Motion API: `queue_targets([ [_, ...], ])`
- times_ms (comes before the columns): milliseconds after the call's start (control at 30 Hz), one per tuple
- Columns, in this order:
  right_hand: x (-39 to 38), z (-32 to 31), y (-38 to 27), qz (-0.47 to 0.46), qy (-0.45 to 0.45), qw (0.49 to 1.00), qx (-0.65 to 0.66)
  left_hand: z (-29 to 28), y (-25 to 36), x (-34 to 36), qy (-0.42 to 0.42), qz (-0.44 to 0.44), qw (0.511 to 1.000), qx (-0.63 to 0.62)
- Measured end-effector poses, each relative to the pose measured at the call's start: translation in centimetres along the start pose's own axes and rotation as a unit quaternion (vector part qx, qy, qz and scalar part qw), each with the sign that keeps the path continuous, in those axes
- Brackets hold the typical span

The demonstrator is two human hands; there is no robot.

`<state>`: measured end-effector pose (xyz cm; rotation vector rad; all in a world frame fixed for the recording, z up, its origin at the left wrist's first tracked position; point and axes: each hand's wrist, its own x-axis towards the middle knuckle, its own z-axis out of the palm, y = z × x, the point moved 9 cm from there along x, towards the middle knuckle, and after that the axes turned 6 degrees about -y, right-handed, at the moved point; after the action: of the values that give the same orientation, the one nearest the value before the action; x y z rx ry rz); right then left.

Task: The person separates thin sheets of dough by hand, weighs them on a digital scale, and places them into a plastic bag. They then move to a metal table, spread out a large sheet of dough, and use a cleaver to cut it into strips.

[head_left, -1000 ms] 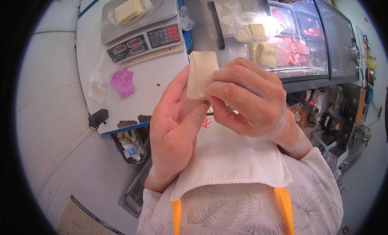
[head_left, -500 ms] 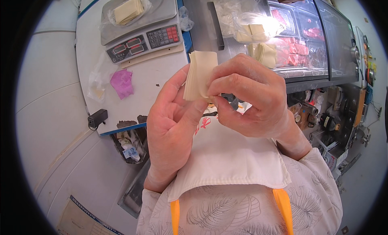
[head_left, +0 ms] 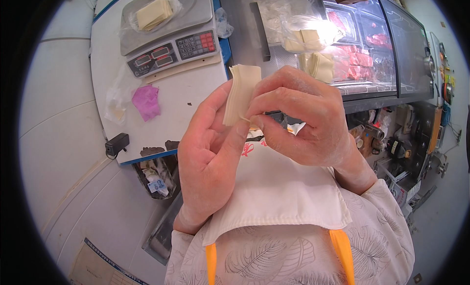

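A thin stack of pale, square dough wrappers [head_left: 244, 89] stands on edge in front of my chest. My left hand [head_left: 208, 155] grips it, with the fingers behind and the thumb along its lower edge. My right hand [head_left: 309, 119] reaches in from the other side, its thumb and forefinger pinching the stack's lower right corner. One edge there curls away from the rest. How many sheets lie between the right fingertips is hidden.
At the far left, a digital scale [head_left: 169, 35] bears bagged wrappers [head_left: 153, 14]. Nearer on the white table lie a purple scrap [head_left: 146, 103], a clear bag [head_left: 117, 100] and a black adapter [head_left: 117, 144]. A glass case [head_left: 396, 50] at the far right holds meat [head_left: 356, 64] and more wrappers [head_left: 319, 66].
The stack has tipped slightly and moved a little down. My right fingertips have shifted slightly left at its lower corner, where a curled edge shows more. Both hands keep their hold.
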<state>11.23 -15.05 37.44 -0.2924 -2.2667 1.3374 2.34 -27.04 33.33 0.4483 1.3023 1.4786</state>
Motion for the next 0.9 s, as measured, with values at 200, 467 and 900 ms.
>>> queue_targets([
  [200, 0.0, 0.1, 0.3, 0.005, -0.008, 1.0, 0.011, 0.0, 0.0, 0.1, -0.004, 0.0, 1.0, -0.008],
  [467, 0.0, 0.1, 0.4, 0.003, -0.012, 1.0, 0.009, 0.1, 0.0, 0.3, -0.013, 0.001, 1.0, -0.014],
  [900, 0.0, 0.2, 1.1, 0.031, -0.02, 0.999, 0.038, 0.3, 0.0, 0.2, -0.033, -0.021, 0.999, -0.036],
])
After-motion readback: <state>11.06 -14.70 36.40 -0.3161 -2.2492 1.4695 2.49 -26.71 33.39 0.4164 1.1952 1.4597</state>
